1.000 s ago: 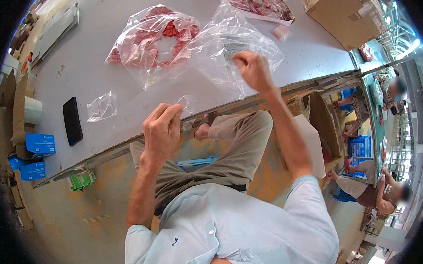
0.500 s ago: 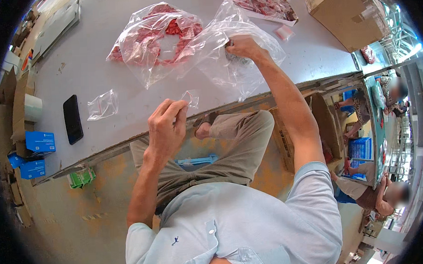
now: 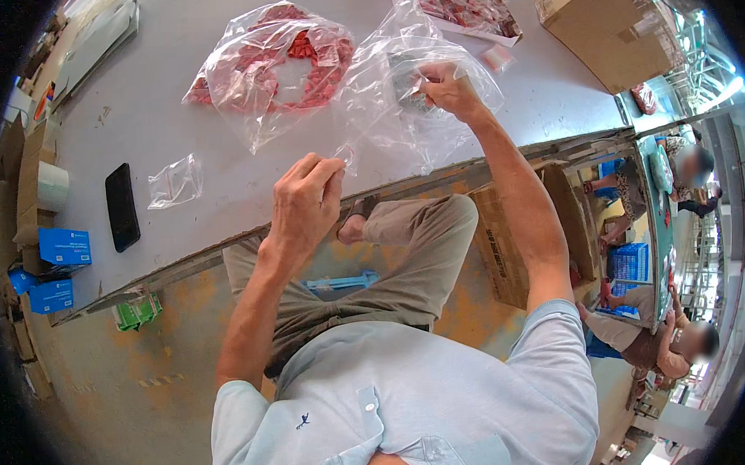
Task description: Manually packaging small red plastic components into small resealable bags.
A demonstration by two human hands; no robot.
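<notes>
My left hand (image 3: 307,195) is closed in a pinch on a small clear plastic bag (image 3: 349,157), held near the table's front edge. To its right lies a large clear plastic bag (image 3: 372,89) with a heap of small dark grey pieces (image 3: 406,83) in it. My right hand (image 3: 449,92) is over that heap at the bag's mouth, fingertips pinched together; what they hold, if anything, is too small to make out. Another large clear bag (image 3: 256,125), full of small red packets (image 3: 324,68), sits just left of it.
A flat small bag (image 3: 175,184) and a black phone (image 3: 123,208) lie to the left, beside blue boxes (image 3: 64,247). A tray of red packets (image 3: 471,10) and a cardboard box (image 3: 609,27) stand at the far right. Other people (image 3: 685,339) sit at the right.
My right hand has shifted right and slightly nearer, its fingertips coming up off the dark heap. My left hand, with the small bag, has moved slightly right and up.
</notes>
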